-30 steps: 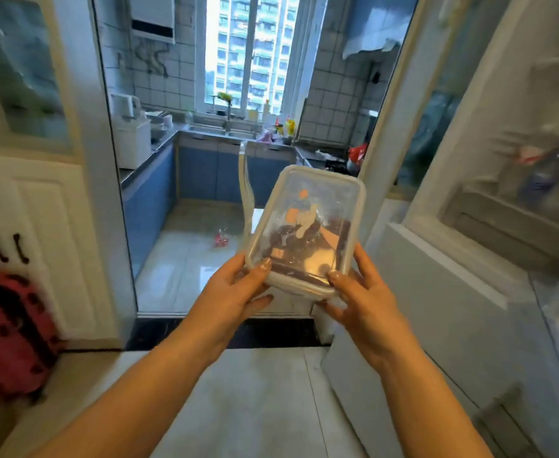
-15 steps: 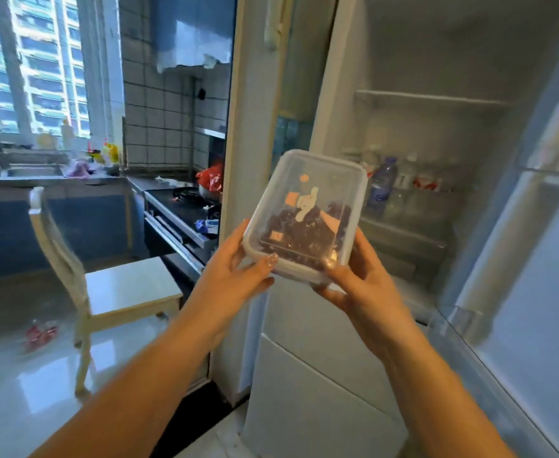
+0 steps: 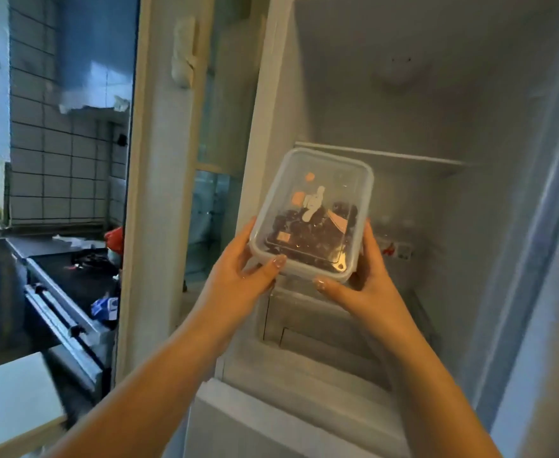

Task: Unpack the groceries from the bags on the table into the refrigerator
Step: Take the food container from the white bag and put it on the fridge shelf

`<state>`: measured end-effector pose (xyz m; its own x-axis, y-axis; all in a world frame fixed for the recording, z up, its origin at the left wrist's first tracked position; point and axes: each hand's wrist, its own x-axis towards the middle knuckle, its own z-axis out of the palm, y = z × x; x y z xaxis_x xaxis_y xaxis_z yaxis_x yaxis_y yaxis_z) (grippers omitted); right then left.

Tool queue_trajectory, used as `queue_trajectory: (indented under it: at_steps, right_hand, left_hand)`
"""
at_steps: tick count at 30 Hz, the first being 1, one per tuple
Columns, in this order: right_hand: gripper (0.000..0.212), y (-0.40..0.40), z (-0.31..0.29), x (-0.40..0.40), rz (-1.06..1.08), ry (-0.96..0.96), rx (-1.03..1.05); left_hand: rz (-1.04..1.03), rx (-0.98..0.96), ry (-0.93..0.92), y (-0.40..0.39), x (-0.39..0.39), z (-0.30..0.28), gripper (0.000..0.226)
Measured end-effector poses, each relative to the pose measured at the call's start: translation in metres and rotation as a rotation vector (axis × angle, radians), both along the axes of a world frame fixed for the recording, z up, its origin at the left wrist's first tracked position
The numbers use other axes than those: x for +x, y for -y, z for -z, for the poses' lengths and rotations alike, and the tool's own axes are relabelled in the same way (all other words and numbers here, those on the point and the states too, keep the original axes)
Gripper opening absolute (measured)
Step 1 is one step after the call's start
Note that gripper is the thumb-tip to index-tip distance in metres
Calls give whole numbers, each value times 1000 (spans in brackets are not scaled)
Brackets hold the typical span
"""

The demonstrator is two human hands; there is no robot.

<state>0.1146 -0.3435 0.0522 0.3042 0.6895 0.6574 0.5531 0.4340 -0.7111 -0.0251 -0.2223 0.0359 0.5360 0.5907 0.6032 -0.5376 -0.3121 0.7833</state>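
A clear plastic container (image 3: 311, 214) with a rounded-corner lid is held up in front of the open refrigerator (image 3: 403, 110), at the centre of the view, tilted with its top face toward the camera. It is gripped from both sides: the left hand (image 3: 238, 276) clasps its corner at 7 o'clock, thumb laid on the lid's near rim and the remaining fingers hidden behind the box; the right hand (image 3: 360, 285) grasps the corner at 5 o'clock, thumb pressed under the near edge, fingers curled up along the right wall and mostly concealed by it. Dark contents are seen through the lid, but whether fruit or something else cannot be told; pale and orange labels on the lid obscure part of them. At 12 o'clock from the container a white shelf (image 3: 387, 157) crosses the refrigerator's cavity. At 3 o'clock, behind the right hand, faint shapes with a red mark are made out on a lower level, too blurred to be named. At 6 o'clock, below the hands, a drawer front (image 3: 321, 325) is partly masked by the wrists. The refrigerator door (image 3: 552, 292) is cut off by the frame's edge at 3 o'clock. At 9 o'clock a dark stove top (image 3: 73, 276) with blurred clutter is seen through a doorway, and a pale table corner (image 3: 10, 401) is cropped at 8 o'clock.
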Motion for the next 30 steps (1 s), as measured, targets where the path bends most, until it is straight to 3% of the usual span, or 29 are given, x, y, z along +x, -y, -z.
queue_trajectory:
  at_steps: [7, 12, 18, 24, 30]
  right_hand:
    - [94, -52, -57, 66, 24, 92, 55]
    - [80, -83, -102, 98, 80, 94, 116]
    - [53, -120, -139, 127, 251, 112, 139]
    - [51, -143, -154, 156, 390, 102, 81]
    - [45, -153, -171, 167, 539, 112, 101]
  left_hand:
    - [68, 56, 41, -57, 74, -52, 57]
    - [62, 95, 61, -98, 121, -95, 72]
    - [-63, 144, 57, -136, 169, -136, 62]
    - [-49, 150, 40, -151, 200, -150, 65]
    - [3, 152, 61, -163, 225, -167, 52]
